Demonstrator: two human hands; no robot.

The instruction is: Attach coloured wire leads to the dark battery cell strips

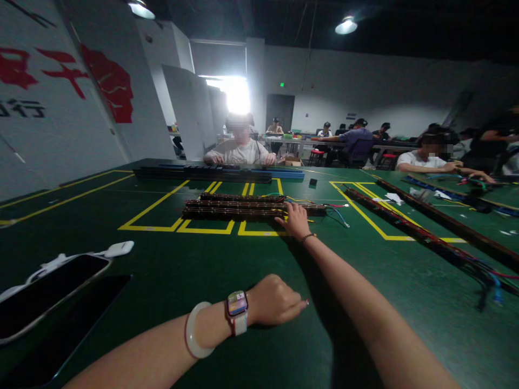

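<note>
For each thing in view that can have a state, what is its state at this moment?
Strips: lying side by side
Wires: ends loose
Right hand: over the strips, fingers on them
Left hand: fingers curled
Watch: screen lit
White-edged phone: screen dark
Other phone: screen dark
Left lamp: lit
Right lamp: lit
Green sign: lit

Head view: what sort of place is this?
Probably an assembly workshop or training room: a green worktable marked with yellow outlines, long dark bars with coloured wires lying on it, and several people seated at tables beyond.
</note>
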